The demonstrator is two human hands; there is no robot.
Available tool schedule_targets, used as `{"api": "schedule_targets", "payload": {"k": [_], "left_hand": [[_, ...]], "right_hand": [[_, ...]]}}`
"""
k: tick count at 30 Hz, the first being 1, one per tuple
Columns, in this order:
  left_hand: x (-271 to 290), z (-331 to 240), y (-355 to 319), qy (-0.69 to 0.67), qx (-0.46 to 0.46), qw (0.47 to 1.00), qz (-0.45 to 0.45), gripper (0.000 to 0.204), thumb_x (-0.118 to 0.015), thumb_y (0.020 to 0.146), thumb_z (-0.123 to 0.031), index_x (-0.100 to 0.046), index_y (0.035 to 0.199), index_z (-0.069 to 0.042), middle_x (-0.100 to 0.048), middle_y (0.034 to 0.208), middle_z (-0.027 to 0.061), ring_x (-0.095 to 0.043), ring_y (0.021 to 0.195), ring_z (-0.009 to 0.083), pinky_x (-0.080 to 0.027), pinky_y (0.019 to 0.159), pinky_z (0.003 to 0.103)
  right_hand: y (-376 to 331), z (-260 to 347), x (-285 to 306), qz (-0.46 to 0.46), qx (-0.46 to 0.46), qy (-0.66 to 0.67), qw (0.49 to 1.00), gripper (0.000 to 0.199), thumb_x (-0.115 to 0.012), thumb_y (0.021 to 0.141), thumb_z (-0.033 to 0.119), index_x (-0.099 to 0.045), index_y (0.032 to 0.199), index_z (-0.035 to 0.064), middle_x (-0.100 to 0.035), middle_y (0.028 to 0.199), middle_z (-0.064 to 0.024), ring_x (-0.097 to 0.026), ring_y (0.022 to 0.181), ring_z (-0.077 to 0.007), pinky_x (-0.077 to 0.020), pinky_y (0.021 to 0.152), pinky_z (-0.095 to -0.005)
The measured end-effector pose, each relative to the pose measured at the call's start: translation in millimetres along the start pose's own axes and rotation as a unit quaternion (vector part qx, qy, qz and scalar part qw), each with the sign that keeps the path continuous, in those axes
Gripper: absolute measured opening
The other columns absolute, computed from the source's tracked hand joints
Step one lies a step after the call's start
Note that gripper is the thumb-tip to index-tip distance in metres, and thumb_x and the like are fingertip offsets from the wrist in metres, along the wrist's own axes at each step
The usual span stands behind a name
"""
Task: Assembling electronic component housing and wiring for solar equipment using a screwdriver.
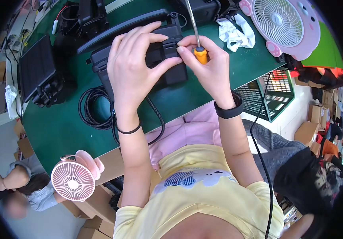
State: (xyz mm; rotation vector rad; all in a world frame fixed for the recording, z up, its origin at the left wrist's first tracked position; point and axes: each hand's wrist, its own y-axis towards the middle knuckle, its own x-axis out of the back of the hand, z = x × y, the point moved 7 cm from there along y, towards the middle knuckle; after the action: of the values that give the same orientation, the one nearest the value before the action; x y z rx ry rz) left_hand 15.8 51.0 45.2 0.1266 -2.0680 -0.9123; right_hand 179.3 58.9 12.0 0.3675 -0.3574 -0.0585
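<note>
A black plastic case [158, 55] lies on the green table in front of me, with a latch [170, 48] on its right part. My left hand [133, 59] grips the case from above, fingers curved over it and thumb reaching toward the latch. In my right hand [211, 59] is a screwdriver [201, 55] with an orange handle, its metal shaft pointing away from me. The right thumb and index fingertip meet at the case's right side; anything between them is too small to make out. A coiled black corrugated cable [94, 109] rests beside the case.
A black panel device [40, 71] stands at the left, more black devices [92, 16] at the back. A pink fan [285, 24] and white crumpled wrapping [237, 34] lie at right. Another fan [74, 179] is at the near left edge. A green crate [273, 97] is beyond the table; people sit nearby.
</note>
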Motion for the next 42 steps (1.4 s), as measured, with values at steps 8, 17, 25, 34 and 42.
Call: {"api": "schedule_targets", "payload": {"k": [8, 17, 25, 34, 42], "left_hand": [[-6.9, -3.7, 7.4, 0.009, 0.005, 1.000, 0.012, 0.045, -0.090, 0.061, -0.032, -0.069, 0.093, -0.009, -0.072, 0.116, 0.0027, -0.066, 0.106, 0.0245, -0.049, 0.090, 0.036], [-7.1, -2.9, 1.4, 0.001, 0.032, 0.999, 0.023, 0.049, -0.093, 0.055, -0.029, -0.070, 0.092, -0.008, -0.072, 0.118, 0.0079, -0.065, 0.109, 0.0286, -0.048, 0.094, 0.038], [-6.4, -7.4, -1.1, 0.007, -0.005, 0.999, 0.049, 0.044, -0.085, 0.062, -0.025, -0.065, 0.098, -0.008, -0.070, 0.120, 0.0163, -0.065, 0.106, 0.0312, -0.044, 0.094, 0.041], [-2.3, -20.3, -12.4, 0.073, -0.005, 0.997, 0.018, 0.036, -0.086, 0.068, -0.029, -0.066, 0.092, -0.011, -0.072, 0.116, 0.0114, -0.065, 0.103, 0.0277, -0.037, 0.098, 0.039], [21.8, -14.0, -31.9, -0.143, 0.061, 0.984, -0.082, 0.038, -0.085, 0.074, -0.032, -0.065, 0.095, -0.007, -0.069, 0.121, 0.0184, -0.062, 0.111, 0.0326, -0.037, 0.103, 0.043]], "right_hand": [[-9.5, -18.7, 10.1, 0.030, -0.044, 0.095, 0.994, 0.013, -0.069, 0.089, 0.007, -0.070, 0.100, -0.0003, -0.071, 0.089, -0.0061, -0.065, 0.076, -0.0118, -0.0517, 0.071, -0.0242], [4.6, -23.0, -0.6, 0.052, -0.051, 0.168, 0.983, 0.021, -0.080, 0.079, 0.010, -0.067, 0.094, 0.0033, -0.064, 0.083, -0.0068, -0.062, 0.068, -0.0142, -0.0494, 0.057, -0.0252], [-4.7, -45.6, -18.1, 0.082, -0.084, 0.328, 0.937, 0.043, -0.080, 0.079, 0.010, -0.062, 0.117, 0.0075, -0.054, 0.122, -0.0088, -0.058, 0.075, -0.0141, -0.0506, 0.063, -0.0242], [-26.1, -58.9, -25.8, 0.100, -0.099, 0.365, 0.920, 0.098, -0.090, 0.070, 0.017, -0.035, 0.150, 0.0063, -0.052, 0.137, -0.0121, -0.058, 0.104, -0.0156, -0.0524, 0.082, -0.0264], [-21.0, -3.5, 9.6, 0.036, 0.035, 0.184, 0.982, 0.101, -0.094, 0.055, 0.021, -0.047, 0.144, 0.0135, -0.057, 0.116, -0.0138, -0.060, 0.101, -0.0281, -0.0534, 0.087, -0.0356]]}}
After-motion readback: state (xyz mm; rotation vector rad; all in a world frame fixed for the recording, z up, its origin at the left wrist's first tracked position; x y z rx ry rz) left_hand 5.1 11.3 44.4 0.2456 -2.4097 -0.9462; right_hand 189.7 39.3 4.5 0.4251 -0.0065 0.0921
